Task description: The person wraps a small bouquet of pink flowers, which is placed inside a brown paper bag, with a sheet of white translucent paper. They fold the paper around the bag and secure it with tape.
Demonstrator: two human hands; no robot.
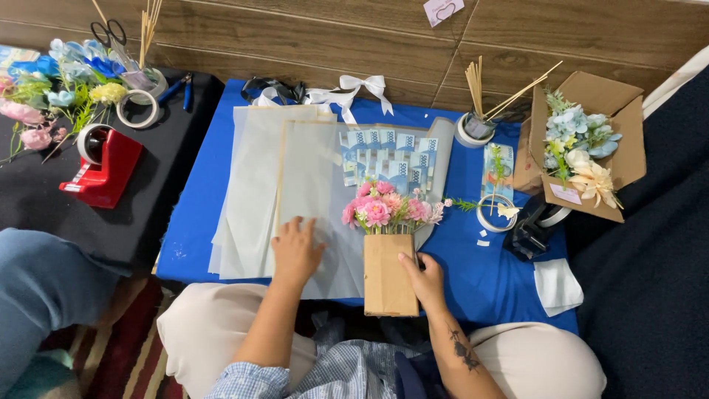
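Pressing flat, your left hand pins paper; right hand clamps box beside it. Flowers may tip onto paper.

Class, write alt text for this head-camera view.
A person's left hand presses flat on translucent paper sheets while the right hand touches a brown cardboard wrap holding pink flowers, on a blue cloth.
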